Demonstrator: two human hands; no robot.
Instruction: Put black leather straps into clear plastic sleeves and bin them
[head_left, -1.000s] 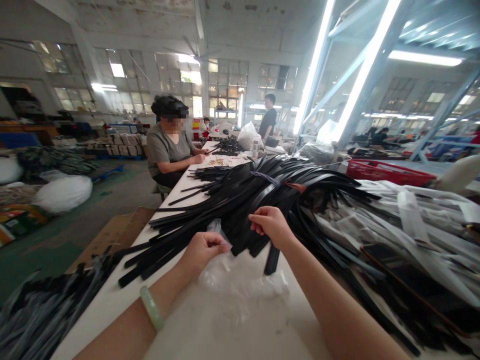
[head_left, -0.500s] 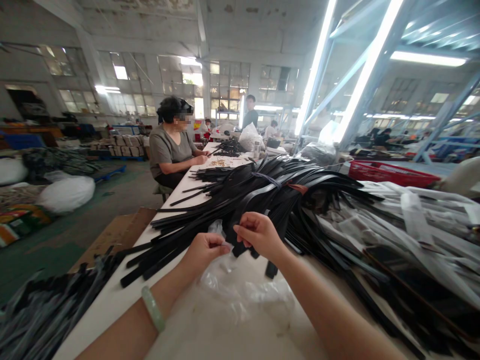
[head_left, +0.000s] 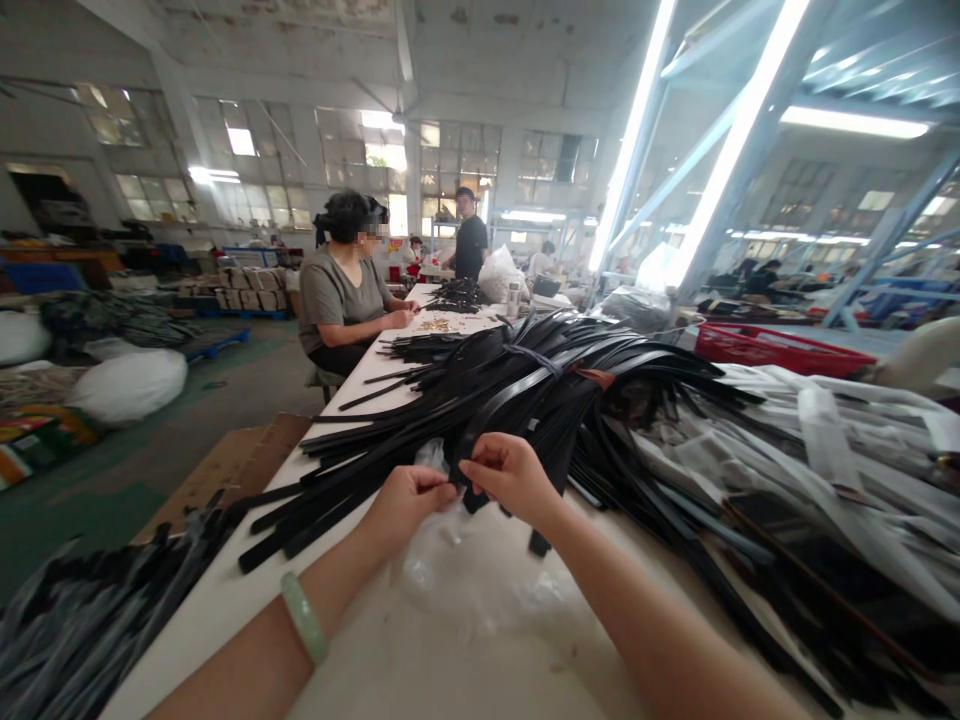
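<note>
My left hand is closed, thumb and fingertips pinched on a thin clear plastic bag that lies crumpled on the white table. Part of the bag sticks up beyond the fingers. Just to the right, my right hand is closed on a black strap, which curves down from the pile to the fingertips. Its end, by my left fingertips, is partly hidden. Right behind both hands spreads a large pile of flat black straps, tied with a dark cord.
A seated person works at the table's left side; another person stands farther back. White-wrapped strips lie to the right, before a red crate. More dark strips hang at the lower left.
My right hand has moved slightly left and down, closer to my left hand, and the black strap has shifted with it. The standing person in the back has moved left.
</note>
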